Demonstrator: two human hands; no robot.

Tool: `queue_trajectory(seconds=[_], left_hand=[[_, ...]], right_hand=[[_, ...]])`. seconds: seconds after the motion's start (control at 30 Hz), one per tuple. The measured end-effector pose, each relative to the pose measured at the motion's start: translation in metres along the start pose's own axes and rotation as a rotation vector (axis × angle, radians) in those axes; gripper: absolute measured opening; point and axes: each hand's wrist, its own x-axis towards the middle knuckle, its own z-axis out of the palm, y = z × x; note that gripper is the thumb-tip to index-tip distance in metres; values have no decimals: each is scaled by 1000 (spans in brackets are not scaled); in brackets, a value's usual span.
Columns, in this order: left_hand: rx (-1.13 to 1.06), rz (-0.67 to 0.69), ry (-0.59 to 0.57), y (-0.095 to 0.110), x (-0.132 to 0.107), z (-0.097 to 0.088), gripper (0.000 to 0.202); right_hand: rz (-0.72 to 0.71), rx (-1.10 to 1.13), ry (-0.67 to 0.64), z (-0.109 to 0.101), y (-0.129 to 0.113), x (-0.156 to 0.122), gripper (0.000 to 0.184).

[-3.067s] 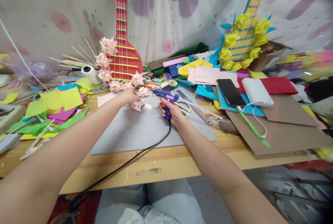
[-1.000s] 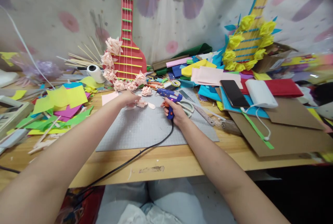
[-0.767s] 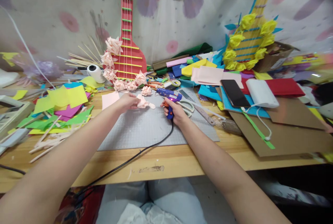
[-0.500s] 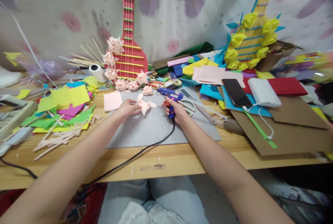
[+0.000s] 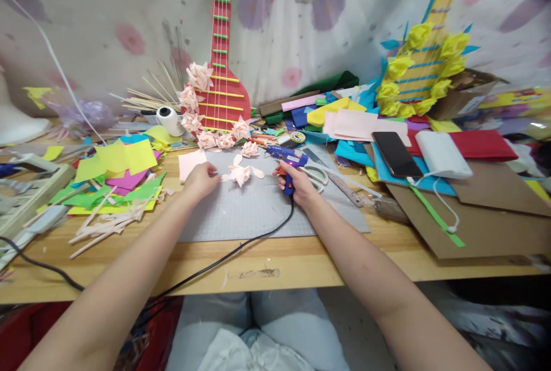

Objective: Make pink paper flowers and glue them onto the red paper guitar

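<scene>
My right hand (image 5: 298,182) is wrapped round the handle of a blue glue gun (image 5: 287,157), its nozzle pointing left and a black cord trailing from its grip. Just left of the nozzle, a pale pink paper flower (image 5: 240,174) with loose outer petals lies on the grey cutting mat (image 5: 258,210). My left hand (image 5: 201,180) is beside that flower's left petal, over the mat's left part. Its fingers are loosely curled and apart, with nothing visible in them. A pink paper square (image 5: 190,163) lies just behind this hand.
A red paper lute (image 5: 224,109) with pink flowers stands behind the mat; a yellow one (image 5: 415,75) leans at back right. Scissors (image 5: 316,176) and a metal ruler (image 5: 344,187) lie right of the glue gun. Coloured scraps (image 5: 116,173) are left, a phone (image 5: 396,154) right.
My left hand has moved left, away from the pink flower, which stays on the mat. My right hand keeps its hold on the glue gun. The whole view has shifted slightly.
</scene>
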Motion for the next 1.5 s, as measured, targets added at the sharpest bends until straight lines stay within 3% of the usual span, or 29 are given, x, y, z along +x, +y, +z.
queue_trajectory(seconds=[0.1,0.23,0.43,0.67,0.77,1.1,1.27,1.5], left_hand=[[63,30,27,-3,0,9,14],[-58,-35,-52,-5,-1,15,10],[-207,88,200,-17,-13,20,14],[-600,22,257,-13,-18,19,21],[-660,-29,232,-12,-18,20,29],[-570,-96,209,-14,-20,19,39],[-360,-38,273,-8,-26,13,38],[-272,-32,212,-15,-24,15,47]], right_hand=[[-2,-2,-1,0,0,0,38],[-6,-11,6,-1,1,0,38],[-11,-21,-2,-2,2,1,39],[-18,-37,2,0,1,0,40],[-26,-52,4,1,1,-1,39],[-45,-86,1,2,3,-2,38],[-45,-73,-7,2,2,-2,38],[-41,-87,-7,1,4,-1,37]])
